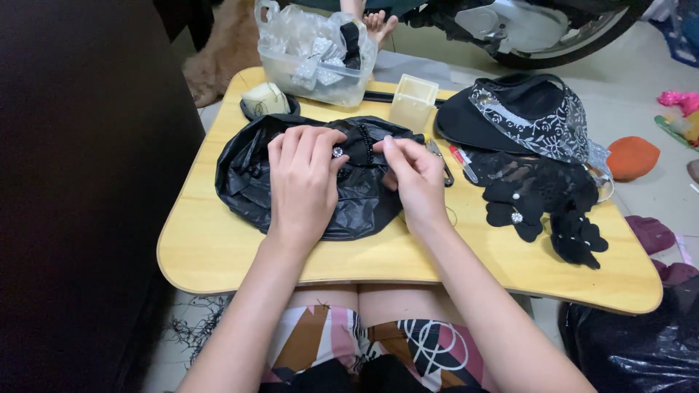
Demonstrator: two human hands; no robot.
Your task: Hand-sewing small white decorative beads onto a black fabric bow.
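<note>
My left hand pinches a small black fabric bow with a shiny rhinestone centre and a string of black beads. My right hand holds the bow's other side, fingers closed on it. Both hands rest over a crumpled black plastic bag lying on a small yellow wooden lap table. To the right lie several finished black fabric flowers with bead centres.
At the table's back stand a clear plastic box of ribbons, a small square clear cup, a pale spool on a dark dish and a black hat with silver lace. Scissors and a red pen lie beside my right hand.
</note>
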